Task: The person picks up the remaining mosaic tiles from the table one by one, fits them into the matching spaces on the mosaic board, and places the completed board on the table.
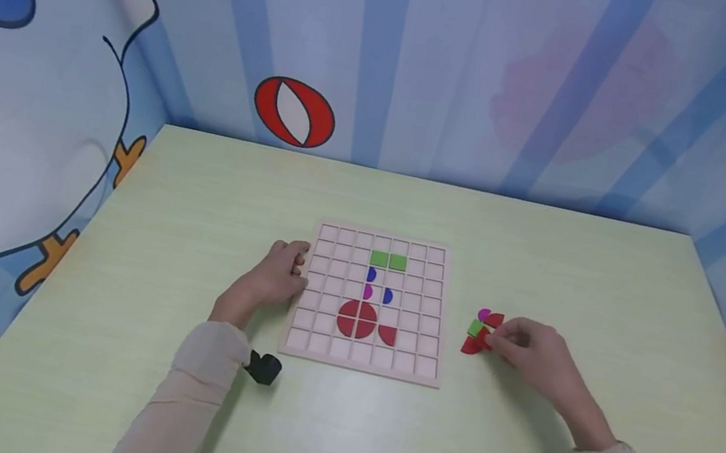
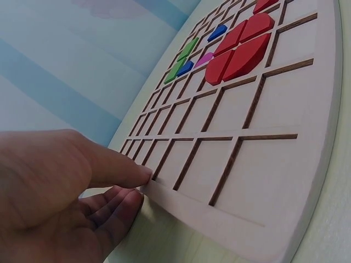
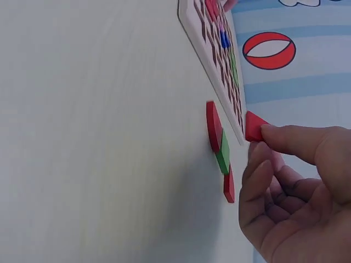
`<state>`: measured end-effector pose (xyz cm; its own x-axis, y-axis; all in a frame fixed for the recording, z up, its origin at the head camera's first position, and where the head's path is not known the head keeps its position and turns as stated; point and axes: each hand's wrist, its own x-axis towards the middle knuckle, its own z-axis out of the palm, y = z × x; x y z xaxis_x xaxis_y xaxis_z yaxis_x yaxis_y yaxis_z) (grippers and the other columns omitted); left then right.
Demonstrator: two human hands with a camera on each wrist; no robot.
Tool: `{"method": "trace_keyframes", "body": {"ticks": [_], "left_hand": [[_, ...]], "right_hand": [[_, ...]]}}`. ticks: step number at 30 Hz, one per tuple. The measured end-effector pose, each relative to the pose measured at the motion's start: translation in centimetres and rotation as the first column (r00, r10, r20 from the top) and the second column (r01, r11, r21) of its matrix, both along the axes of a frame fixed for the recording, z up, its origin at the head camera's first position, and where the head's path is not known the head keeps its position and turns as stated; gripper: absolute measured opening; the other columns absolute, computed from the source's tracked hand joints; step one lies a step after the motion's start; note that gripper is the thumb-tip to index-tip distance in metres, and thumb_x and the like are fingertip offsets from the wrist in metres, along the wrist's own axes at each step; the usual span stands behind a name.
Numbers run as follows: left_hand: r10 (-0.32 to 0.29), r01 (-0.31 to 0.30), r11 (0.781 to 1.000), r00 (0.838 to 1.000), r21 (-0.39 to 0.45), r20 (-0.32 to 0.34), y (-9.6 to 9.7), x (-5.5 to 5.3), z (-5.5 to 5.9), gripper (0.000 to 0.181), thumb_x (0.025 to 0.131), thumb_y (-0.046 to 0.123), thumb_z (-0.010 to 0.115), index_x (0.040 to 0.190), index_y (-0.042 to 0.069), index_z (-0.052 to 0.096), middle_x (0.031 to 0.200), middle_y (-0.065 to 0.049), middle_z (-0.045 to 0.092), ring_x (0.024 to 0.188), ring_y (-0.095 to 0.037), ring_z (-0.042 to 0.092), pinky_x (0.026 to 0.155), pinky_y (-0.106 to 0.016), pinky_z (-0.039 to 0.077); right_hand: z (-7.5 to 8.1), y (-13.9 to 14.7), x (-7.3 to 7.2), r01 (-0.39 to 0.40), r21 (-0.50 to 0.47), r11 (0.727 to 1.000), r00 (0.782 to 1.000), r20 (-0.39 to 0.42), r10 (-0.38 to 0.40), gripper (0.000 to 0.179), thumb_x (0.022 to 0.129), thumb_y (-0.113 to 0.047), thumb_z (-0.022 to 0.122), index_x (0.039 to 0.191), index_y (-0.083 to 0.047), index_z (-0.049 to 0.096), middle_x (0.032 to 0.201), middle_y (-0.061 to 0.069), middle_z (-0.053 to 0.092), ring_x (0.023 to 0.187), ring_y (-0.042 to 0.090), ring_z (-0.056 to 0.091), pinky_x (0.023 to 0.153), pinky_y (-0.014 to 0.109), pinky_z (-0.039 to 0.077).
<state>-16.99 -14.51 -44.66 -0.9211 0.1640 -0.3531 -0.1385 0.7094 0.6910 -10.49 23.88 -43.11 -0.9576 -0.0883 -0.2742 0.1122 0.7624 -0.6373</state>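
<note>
Right hand (image 1: 535, 358) pinches a red piece (image 3: 254, 126) by loose pieces (image 1: 475, 328) right of the wooden grid board (image 1: 322, 323) (red disc (image 1: 350, 309) on it), left hand (image 1: 277, 275) resting relaxed on the board's left rim (image 2: 219, 222).

Board (image 1: 331, 282) pale pinkish beige, grid-patterned; on it I see green squares (image 1: 379, 259), blue half-rounds (image 1: 388, 296), a magenta one (image 1: 368, 292), red quarter-rounds (image 1: 345, 329). Loose pieces (image 1: 475, 328): red, green, magenta. Pinched piece (image 3: 254, 127): red. Table (image 1: 355, 436) pale yellow-green, faint grain. Wall (image 1: 448, 71) light blue, broad darker blue stripes, plus a red-and-white ball (image 1: 294, 112) outlined in dark. Sleeves (image 1: 216, 355) light beige; wrist gear (image 1: 265, 370) black.
</note>
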Motion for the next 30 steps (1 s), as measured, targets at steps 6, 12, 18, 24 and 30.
{"method": "trace_keyframes", "body": {"ticks": [6,12,18,24,30], "left_hand": [[-0.005,0.005,1.000,1.000,0.000,-0.003,0.0,0.2,0.4,0.061,0.092,0.003,0.049,0.148,0.002,0.025,0.116,-0.010,0.034,0.100,-0.019,0.039,0.080,-0.031,0.037],[-0.004,0.004,1.000,1.000,-0.001,-0.004,0.1,0.3,0.5,0.061,0.092,0.003,0.049,0.148,0.002,0.025,0.117,-0.010,0.034,0.100,-0.019,0.039,0.080,-0.030,0.037],[-0.007,0.007,1.000,1.000,-0.003,-0.009,0.0,0.3,0.5,0.061,0.092,0.003,0.049,0.148,0.002,0.025,0.117,-0.010,0.035,0.100,-0.019,0.039,0.080,-0.031,0.037],[-0.007,0.007,1.000,1.000,-0.002,-0.009,0.0,0.3,0.4,0.061,0.092,0.003,0.048,0.148,0.002,0.025,0.117,-0.010,0.035,0.100,-0.019,0.039,0.081,-0.031,0.037],[-0.007,0.007,1.000,1.000,-0.001,-0.004,0.0,0.2,0.3,0.061,0.092,0.004,0.049,0.148,0.003,0.025,0.117,-0.010,0.034,0.100,-0.018,0.039,0.080,-0.030,0.037]], "right_hand": [[-0.2,-1.1,0.0,0.082,-0.153,0.985,0.996,0.045,-0.076,0.035,0.092,-0.038,0.060,0.108,-0.007,0.063,0.101,0.010,0.062,0.088,0.022,0.053,0.072,0.029,0.046],[-0.2,-2.9,0.1,0.178,-0.236,0.955,0.982,0.106,-0.157,0.036,0.092,-0.037,0.060,0.112,-0.007,0.062,0.111,0.011,0.058,0.096,0.024,0.051,0.076,0.030,0.046],[-0.2,-5.0,0.3,0.221,-0.234,0.947,0.973,0.117,-0.198,0.029,0.091,-0.031,0.061,0.108,-0.008,0.065,0.102,0.008,0.058,0.093,0.022,0.049,0.071,0.028,0.043],[-1.2,-6.7,0.7,0.164,-0.166,0.973,0.986,0.042,-0.159,0.021,0.090,-0.024,0.062,0.101,-0.007,0.067,0.096,0.007,0.062,0.086,0.020,0.052,0.070,0.027,0.043],[-1.5,-8.4,1.2,0.145,-0.151,0.978,0.989,0.018,-0.144,0.017,0.090,-0.022,0.062,0.096,-0.007,0.067,0.093,0.008,0.061,0.082,0.021,0.052,0.064,0.027,0.043]]}}
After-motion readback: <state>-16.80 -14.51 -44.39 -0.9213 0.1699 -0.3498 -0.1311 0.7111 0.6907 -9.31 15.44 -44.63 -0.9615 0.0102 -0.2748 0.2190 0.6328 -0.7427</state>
